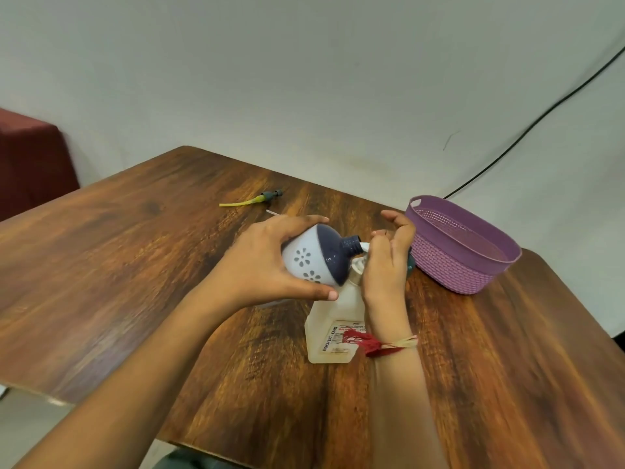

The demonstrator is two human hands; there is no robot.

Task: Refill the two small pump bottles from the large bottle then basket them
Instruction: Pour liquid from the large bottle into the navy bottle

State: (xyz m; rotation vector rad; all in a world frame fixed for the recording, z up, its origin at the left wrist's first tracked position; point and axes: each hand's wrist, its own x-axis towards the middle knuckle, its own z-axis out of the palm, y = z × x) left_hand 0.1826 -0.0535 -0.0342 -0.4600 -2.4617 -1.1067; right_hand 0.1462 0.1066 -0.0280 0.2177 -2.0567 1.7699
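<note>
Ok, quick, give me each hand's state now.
Left hand: holding the small bottle, tilted.
Right hand: on the pump of the large bottle; grip cannot be told.

Left hand [260, 262] grips a tilted small bottle [314, 257]; right hand [385, 265] at the large bottle's [333, 328] pump; basket [463, 245] beside.

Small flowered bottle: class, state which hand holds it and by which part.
The left hand holds the small flowered bottle by its white body, fingers above and thumb beneath; the dark neck is free.

There are a left hand [257, 262], a right hand [385, 265], one round bottle [304, 258], one clear bottle [333, 319], one basket [449, 269] and one pump [260, 199].
</note>
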